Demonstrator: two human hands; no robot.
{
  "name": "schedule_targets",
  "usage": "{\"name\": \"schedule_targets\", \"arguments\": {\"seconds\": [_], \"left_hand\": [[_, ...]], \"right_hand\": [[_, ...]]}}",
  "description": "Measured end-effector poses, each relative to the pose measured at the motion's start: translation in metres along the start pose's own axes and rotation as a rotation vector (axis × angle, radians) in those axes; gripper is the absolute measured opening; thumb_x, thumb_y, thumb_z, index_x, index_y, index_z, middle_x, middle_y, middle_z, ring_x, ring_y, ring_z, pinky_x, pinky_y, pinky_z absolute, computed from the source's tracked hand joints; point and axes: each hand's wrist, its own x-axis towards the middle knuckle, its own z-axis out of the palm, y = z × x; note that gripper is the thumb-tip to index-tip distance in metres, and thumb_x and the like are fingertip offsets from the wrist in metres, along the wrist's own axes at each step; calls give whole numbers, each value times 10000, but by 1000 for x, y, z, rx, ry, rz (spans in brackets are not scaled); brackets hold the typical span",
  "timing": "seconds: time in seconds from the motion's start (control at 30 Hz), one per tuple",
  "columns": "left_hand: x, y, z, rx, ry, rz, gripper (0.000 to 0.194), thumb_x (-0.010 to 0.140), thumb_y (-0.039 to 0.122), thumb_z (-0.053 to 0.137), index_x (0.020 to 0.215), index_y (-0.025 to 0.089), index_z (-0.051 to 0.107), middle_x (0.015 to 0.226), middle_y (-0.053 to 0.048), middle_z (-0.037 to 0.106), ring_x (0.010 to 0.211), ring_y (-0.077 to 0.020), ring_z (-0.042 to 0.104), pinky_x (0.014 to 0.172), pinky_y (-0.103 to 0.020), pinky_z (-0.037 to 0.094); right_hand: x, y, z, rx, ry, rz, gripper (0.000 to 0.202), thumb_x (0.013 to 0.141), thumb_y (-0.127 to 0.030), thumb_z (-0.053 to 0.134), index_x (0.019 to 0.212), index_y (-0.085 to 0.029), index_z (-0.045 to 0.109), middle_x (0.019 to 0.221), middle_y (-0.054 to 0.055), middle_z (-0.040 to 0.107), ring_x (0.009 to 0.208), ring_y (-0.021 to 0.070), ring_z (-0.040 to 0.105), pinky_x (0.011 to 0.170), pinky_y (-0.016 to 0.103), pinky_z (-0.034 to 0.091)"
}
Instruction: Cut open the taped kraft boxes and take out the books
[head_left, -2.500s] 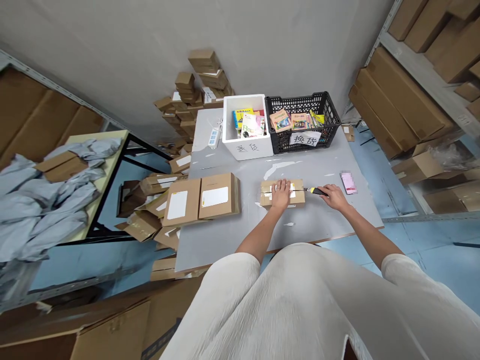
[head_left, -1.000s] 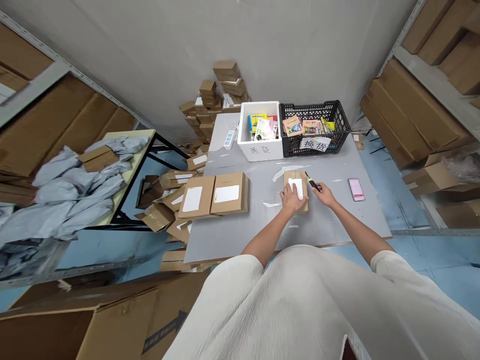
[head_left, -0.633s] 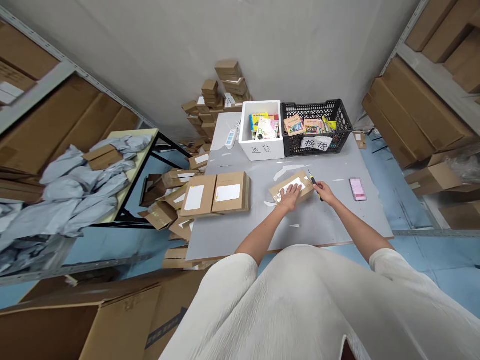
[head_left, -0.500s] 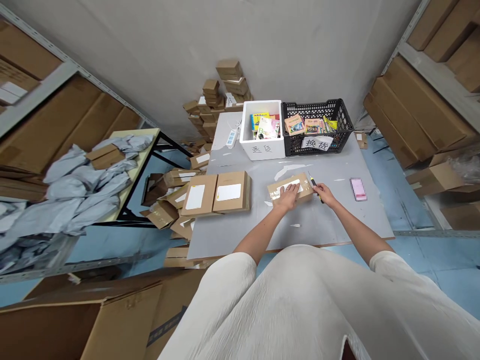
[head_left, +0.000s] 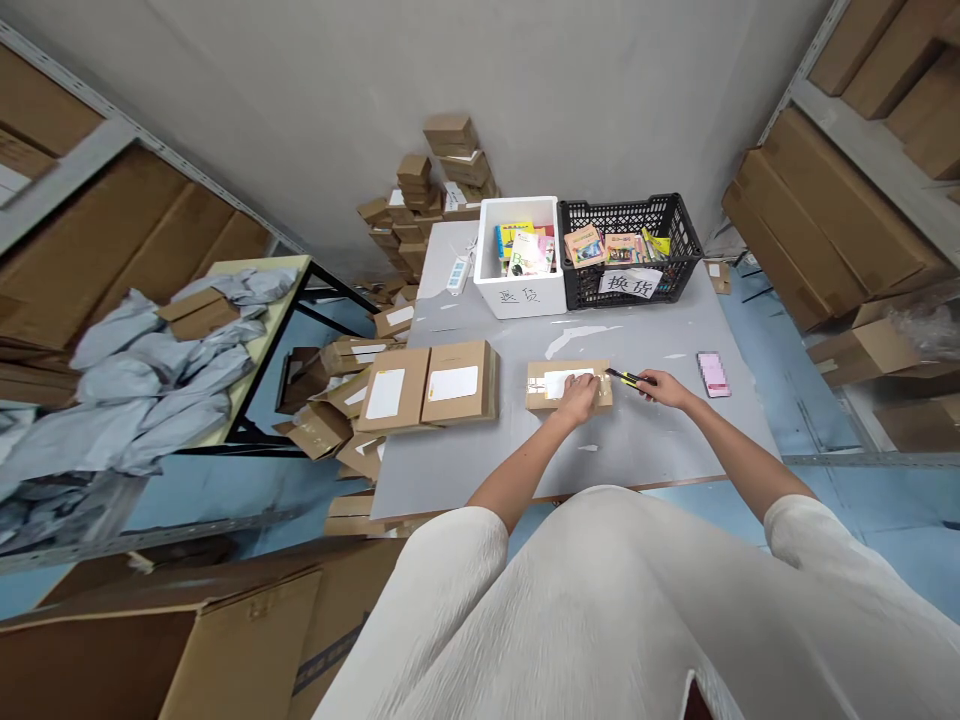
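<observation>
In the head view, the left hand (head_left: 577, 400) rests on a small cardboard carton (head_left: 541, 373), its fingers (head_left: 579, 382) bent over the top near the white label (head_left: 555, 384). They are open, pressing down rather than wrapped around anything. The carton lies flat on the grey bench (head_left: 465, 470), directly beneath these fingers, with glossy clear tape at both ends.

The right hand (head_left: 664, 390) has its fingers (head_left: 646, 380) closed around a black and yellow utility knife (head_left: 628, 378). The knife points toward the left fingers, its tip at the carton's right end; whether the blade touches the cardboard cannot be told.

As for how far things have come, the carton's upper face is shut, with no flap raised and none of its contents showing. No cut can be made out in the tape, though the left fingers hide part of the top. Well to the left of the left fingers, two larger labelled cartons, one on the left (head_left: 414, 390) and one on the right (head_left: 460, 354), lie side by side, their tops also closed.

Beyond the fingers, a white foam box (head_left: 523, 300) and a black plastic crate (head_left: 581, 288) stand next to each other, both holding books. Handwritten characters mark the foam box, and a paper sign hangs on the crate. A phone (head_left: 712, 374) with a pink screen lies to the right of the right fingers.
</observation>
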Motion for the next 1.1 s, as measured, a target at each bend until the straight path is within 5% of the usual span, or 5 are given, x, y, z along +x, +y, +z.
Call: {"name": "schedule_targets", "arguments": {"seconds": [0.2, 0.4, 0.7, 1.1], "left_hand": [[1, -1, 1, -14, 9, 11, 726, 843, 106, 697, 1519, 248, 474, 1525, -147, 552, 1430, -306, 573, 1356, -519, 225], [-3, -1, 4, -30, 14, 18, 732, 845, 133, 732, 1522, 242, 474, 1532, -157, 544, 1475, -321, 548, 1358, -522, 223], [-5, 0, 3, -30, 10, 4, 707, 853, 136, 750, 1503, 239, 491, 1530, -159, 550, 1450, -315, 575, 1364, -538, 201], [-9, 0, 3, -46, 17, 8, 721, 842, 94, 717, 1503, 266, 485, 1536, -142, 546, 1419, -299, 600, 1350, -545, 196]], "right_hand": [[10, -13, -28, -549, -100, -120, 349, 1050, -458, 577, 1209, -234, 793, 1019, 72, 815, 872, 237, 702, 758, 303, 491], [36, -37, -29, -829, -142, -202, 356, 1074, -380, 514, 1271, -258, 784, 1224, 122, 806, 1057, 288, 714, 862, 340, 480], [24, -26, -28, -408, -370, 43, 393, 981, -602, 626, 935, -222, 713, 835, 44, 730, 669, 159, 587, 604, 263, 419], [6, -4, -11, -246, -278, 81, 390, 968, -619, 634, 931, -232, 669, 819, 24, 702, 652, 148, 553, 561, 237, 421]]}}
